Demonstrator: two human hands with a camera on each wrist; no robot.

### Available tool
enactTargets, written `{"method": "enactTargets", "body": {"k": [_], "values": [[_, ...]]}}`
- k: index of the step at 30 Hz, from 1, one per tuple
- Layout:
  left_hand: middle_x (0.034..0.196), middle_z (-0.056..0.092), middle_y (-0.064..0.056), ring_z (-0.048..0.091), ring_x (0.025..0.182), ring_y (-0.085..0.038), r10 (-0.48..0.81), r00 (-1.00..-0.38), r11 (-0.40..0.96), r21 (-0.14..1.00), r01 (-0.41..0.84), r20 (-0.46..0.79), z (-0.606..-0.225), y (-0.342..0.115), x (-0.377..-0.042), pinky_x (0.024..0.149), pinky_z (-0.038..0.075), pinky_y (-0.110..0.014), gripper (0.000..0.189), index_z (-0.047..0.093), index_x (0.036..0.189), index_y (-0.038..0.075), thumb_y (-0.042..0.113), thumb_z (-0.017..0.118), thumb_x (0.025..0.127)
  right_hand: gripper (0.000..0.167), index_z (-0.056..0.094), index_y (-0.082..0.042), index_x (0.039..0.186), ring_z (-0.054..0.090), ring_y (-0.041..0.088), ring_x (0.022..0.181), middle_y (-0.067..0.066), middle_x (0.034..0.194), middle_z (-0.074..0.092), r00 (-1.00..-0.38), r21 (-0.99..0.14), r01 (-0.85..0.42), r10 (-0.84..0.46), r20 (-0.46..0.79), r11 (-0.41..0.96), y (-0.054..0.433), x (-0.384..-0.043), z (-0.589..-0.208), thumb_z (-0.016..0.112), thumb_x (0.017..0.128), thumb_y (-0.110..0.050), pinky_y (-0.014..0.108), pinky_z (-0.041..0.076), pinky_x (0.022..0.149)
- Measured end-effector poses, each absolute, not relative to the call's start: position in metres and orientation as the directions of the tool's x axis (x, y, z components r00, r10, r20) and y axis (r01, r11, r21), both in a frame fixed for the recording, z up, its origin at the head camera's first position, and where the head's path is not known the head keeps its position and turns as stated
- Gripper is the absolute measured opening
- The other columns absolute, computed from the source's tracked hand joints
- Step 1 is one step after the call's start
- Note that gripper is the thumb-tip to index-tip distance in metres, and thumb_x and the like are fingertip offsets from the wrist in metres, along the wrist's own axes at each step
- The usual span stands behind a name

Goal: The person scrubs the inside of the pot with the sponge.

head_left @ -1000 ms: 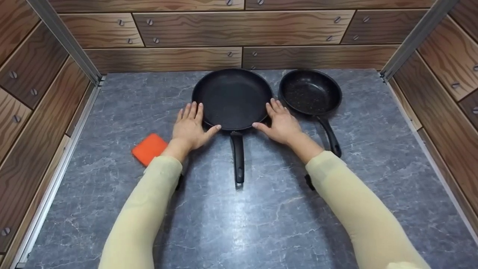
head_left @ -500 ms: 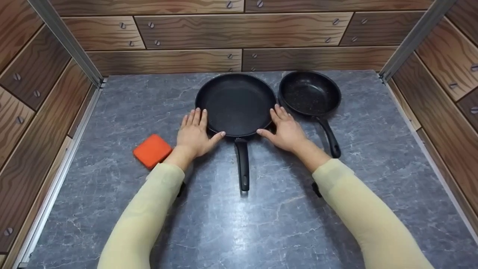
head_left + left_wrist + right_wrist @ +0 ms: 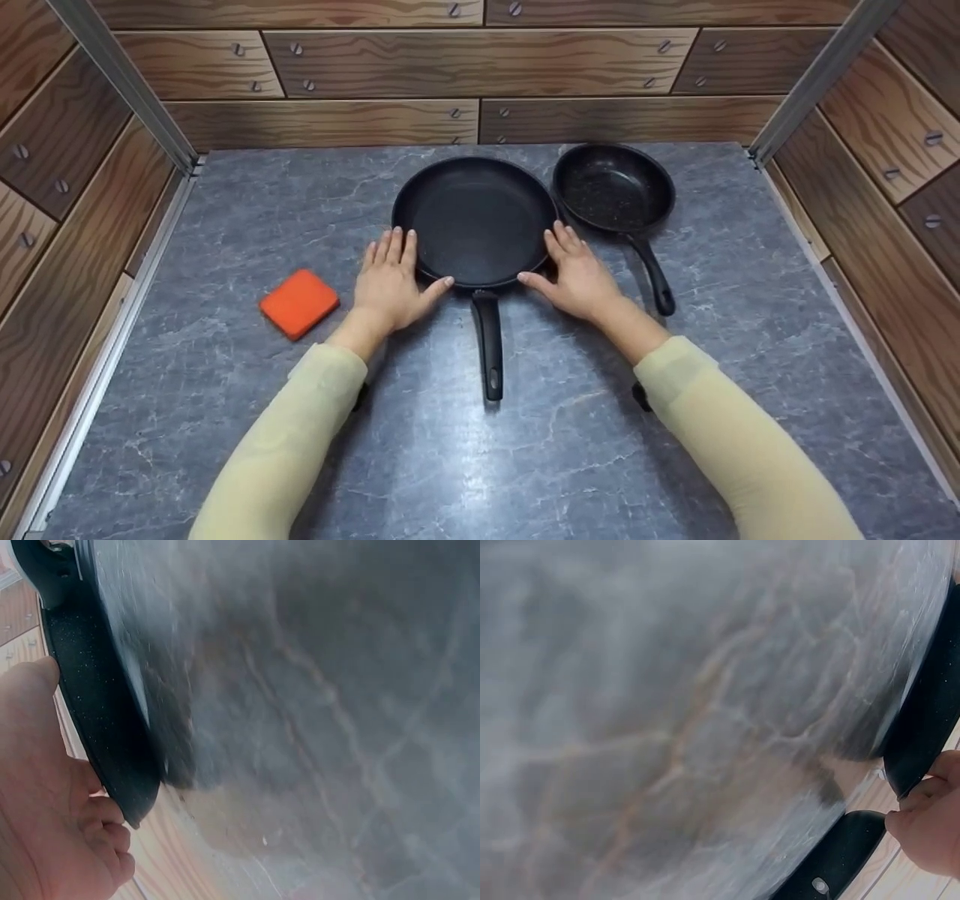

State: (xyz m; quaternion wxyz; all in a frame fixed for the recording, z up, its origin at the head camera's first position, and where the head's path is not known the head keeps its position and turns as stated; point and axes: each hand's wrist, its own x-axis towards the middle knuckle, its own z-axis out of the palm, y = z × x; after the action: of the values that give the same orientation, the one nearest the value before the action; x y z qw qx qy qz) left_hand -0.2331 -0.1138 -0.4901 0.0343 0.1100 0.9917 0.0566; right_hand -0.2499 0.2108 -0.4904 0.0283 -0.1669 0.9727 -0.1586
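A large black frying pan (image 3: pixel 476 221) lies flat on the table, its handle pointing towards me. My left hand (image 3: pixel 390 289) touches the left side of its rim, fingers straight and thumb near the handle. Mirroring it on the right, my right hand (image 3: pixel 581 277) has its straight fingers and thumb against the rim. In the left wrist view the speckled outer wall of the frying pan (image 3: pixel 101 697) shows beside my left hand (image 3: pixel 52 802). Fingertips of my right hand (image 3: pixel 930 821) meet the frying pan's wall (image 3: pixel 934 690) in the right wrist view.
A smaller black frying pan (image 3: pixel 615 187) stands close to the right, its handle angled towards the front right. To the left lies an orange square pad (image 3: pixel 299 304). Wood-patterned walls (image 3: pixel 480 64) border the grey marbled table (image 3: pixel 480 465) at the back and sides.
The large frying pan has slid towards me, with both hands moving along at its sides. The smaller frying pan and the orange pad stay put; the head view shifts slightly.
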Motion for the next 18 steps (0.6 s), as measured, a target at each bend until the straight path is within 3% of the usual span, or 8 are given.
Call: {"method": "enactTargets", "body": {"k": [18], "values": [[0.174, 0.009, -0.023, 0.009, 0.162, -0.038, 0.243, -0.967, 0.965, 0.116, 0.234, -0.071, -0.488, -0.108, -0.213, 0.129, 0.006, -0.052, 0.109, 0.009, 0.169, 0.003, 0.083, 0.028, 0.099, 0.100, 0.024, 0.001, 0.166, 0.016, 0.040, 0.161, 0.021, 0.174, 0.014, -0.949, -0.334, -0.298, -0.315, 0.006, 0.894, 0.218, -0.227, -0.493, 0.055, 0.101, -0.069, 0.054, 0.017, 0.128]]}}
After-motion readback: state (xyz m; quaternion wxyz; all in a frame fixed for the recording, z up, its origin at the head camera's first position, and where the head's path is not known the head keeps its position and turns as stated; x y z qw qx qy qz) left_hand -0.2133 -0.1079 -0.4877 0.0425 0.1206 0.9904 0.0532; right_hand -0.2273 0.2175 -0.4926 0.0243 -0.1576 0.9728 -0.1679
